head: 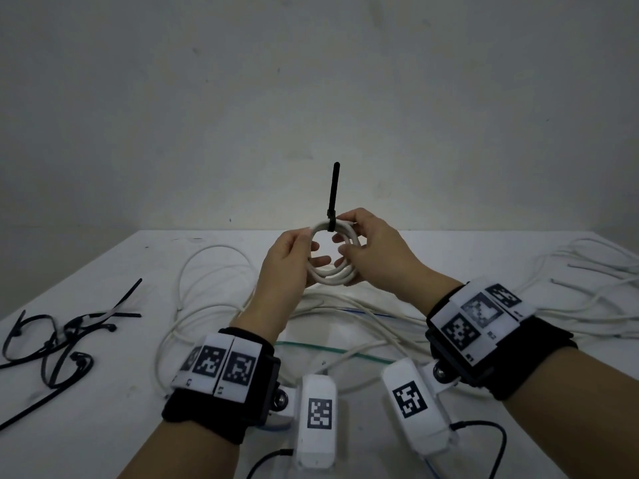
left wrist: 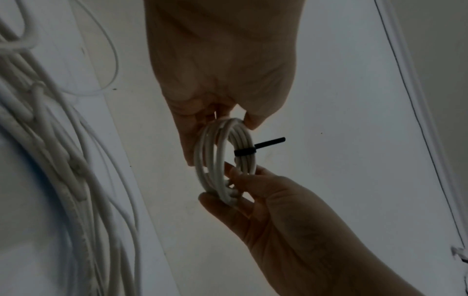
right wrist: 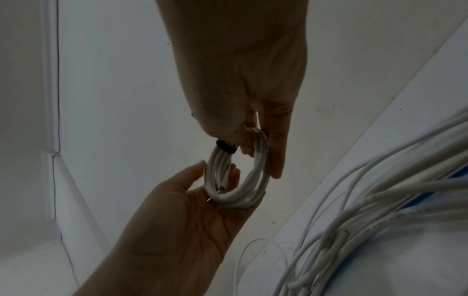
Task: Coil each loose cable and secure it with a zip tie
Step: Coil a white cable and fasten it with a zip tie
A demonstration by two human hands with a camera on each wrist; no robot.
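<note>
A white cable coil [head: 331,275] is held up above the white table [head: 114,402] between both hands. A black zip tie [head: 334,191] is cinched around the top of the coil, its long tail pointing straight up. My left hand [head: 313,247] pinches the coil's left side, thumb on the outside and fingers through the ring. My right hand [head: 345,236] grips the right side, its thumb next to the tie's head. In the left wrist view the coil [left wrist: 222,160] shows several turns bound by the zip tie [left wrist: 244,152]. The right wrist view shows the zip tie's band [right wrist: 226,149] just below my right thumb.
Loose white cables [head: 214,305] sprawl over the table under my hands, and more cables [head: 570,288] lie at the right. A pile of black zip ties [head: 58,337] lies at the left. A clear plastic bag [head: 332,350] lies beneath the cables near me.
</note>
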